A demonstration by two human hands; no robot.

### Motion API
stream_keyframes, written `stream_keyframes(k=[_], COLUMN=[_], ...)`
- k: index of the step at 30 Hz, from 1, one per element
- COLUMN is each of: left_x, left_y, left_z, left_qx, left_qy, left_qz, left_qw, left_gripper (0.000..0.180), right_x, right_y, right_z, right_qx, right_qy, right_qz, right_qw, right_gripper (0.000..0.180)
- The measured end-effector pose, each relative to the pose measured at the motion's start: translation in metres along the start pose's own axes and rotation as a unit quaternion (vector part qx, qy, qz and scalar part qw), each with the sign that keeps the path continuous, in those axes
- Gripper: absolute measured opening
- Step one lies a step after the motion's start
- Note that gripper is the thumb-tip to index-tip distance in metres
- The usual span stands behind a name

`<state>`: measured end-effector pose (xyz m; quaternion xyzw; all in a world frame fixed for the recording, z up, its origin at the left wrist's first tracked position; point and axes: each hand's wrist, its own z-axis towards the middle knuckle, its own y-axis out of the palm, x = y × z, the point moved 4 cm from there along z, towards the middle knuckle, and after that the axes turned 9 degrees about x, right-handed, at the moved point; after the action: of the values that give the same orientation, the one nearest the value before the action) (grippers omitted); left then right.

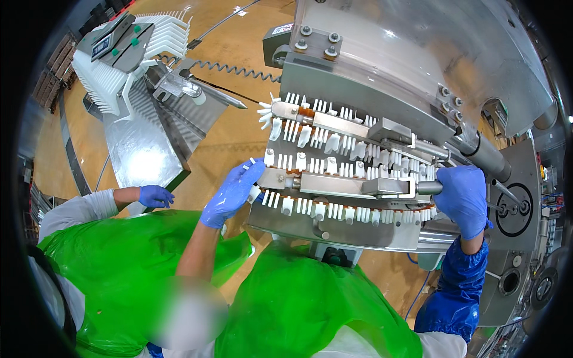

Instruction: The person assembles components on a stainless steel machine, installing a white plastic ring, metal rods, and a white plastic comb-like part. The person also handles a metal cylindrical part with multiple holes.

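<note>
My left hand point(234, 194), in a blue-violet glove, is closed around the left end of the lower toothed conveyor belt point(322, 209), beside its white plastic fingers and paddles. Some of the fingertips are hidden there. My right hand point(462, 194), also gloved, wraps round the metal rod at the right end of the same belt's steel bar point(334, 185). A matching upper toothed belt point(340, 128) runs just behind, with its own steel bar. Both belts lie over a grey metal machine bed point(370, 235).
A clear curved guard point(418, 42) rises behind the belts. At the far left stands a metal stand with a rack of white prongs point(167, 36). Beside me on the left is a person in a green apron; that person's gloved hand point(156, 196) hangs near the stand.
</note>
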<state>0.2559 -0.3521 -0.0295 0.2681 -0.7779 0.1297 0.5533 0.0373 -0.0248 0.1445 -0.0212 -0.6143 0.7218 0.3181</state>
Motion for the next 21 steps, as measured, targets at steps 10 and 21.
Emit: stream_keyframes(k=[10, 21], left_x=[-0.013, 0.011], left_y=[-0.012, -0.043], left_z=[0.011, 0.018], left_qx=[-0.012, 0.14], left_qy=[0.012, 0.205], left_qz=[0.025, -0.006], left_qw=[1.0, 0.969], left_gripper=[0.058, 0.061], right_x=[0.011, 0.013], right_y=[0.033, 0.017], right_z=[-0.011, -0.062], right_qx=[-0.064, 0.192], right_qy=[0.076, 0.12], right_qz=[0.053, 0.255], right_qw=[0.994, 0.94], right_gripper=[0.018, 0.042])
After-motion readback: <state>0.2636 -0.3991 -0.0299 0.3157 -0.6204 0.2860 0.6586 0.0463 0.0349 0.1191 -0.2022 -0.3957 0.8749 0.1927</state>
